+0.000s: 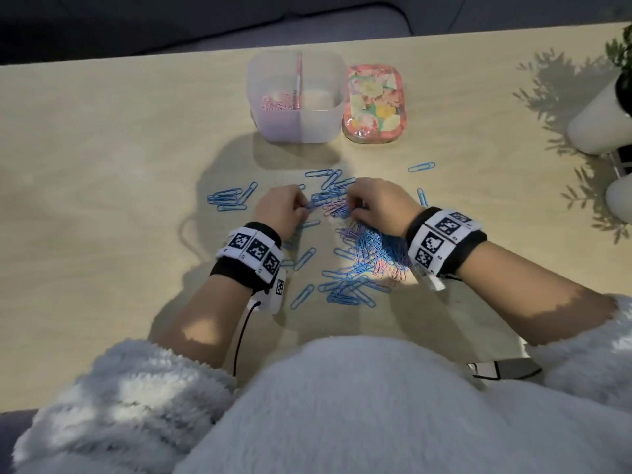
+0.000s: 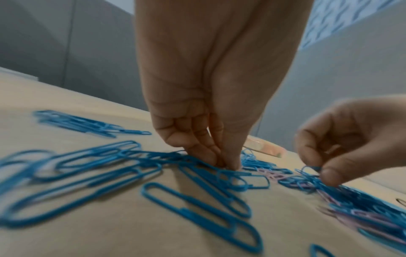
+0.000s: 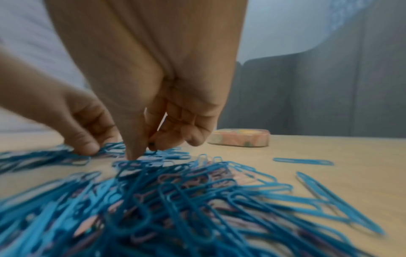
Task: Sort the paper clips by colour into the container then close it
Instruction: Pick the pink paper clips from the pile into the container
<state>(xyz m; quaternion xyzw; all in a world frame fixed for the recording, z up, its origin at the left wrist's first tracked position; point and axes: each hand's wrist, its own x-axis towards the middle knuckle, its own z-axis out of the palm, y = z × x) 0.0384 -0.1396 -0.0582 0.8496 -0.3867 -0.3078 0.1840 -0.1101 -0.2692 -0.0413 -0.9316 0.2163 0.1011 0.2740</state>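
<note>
1. Fleecy white sleeves [image 1: 113,398] fill the near edge of the head view, with both forearms reaching forward over a pale wooden table [image 1: 102,172]; each wrist carries a black band with square black-and-white markers.
2. Blue paper clips [image 1: 345,289] lie scattered over the table between the arms, long thin wire loops pointing every way. The densest heap [image 3: 175,200] sits under the right wrist, with smaller pink paper clips [image 1: 393,271] mixed in.
3. A separate small bundle of blue clips [image 1: 227,200], left of the left hand, lies roughly parallel, long axes running left to right.
4. Left hand [image 1: 280,208]: its fingertips [image 2: 219,160] are bunched together and press down onto blue clips on the table; whether they pinch one I cannot tell.
5. Right hand [image 1: 376,203]: thumb and fingers [image 3: 136,149] are curled down into the mixed heap, tips touching the clips; a firm hold on any one clip is not plain.
6. Beyond the hands stands the translucent plastic container [image 1: 295,131], squarish with rounded corners, open and split by a middle divider. Its left compartment holds pink clips [image 1: 277,100]; I cannot tell what the right one holds.
7. Just right of the container lies its floral lid [image 1: 374,104], flat, pink-edged and rounded.
8. White pots [image 1: 598,118] with greenery stand at the far right.
</note>
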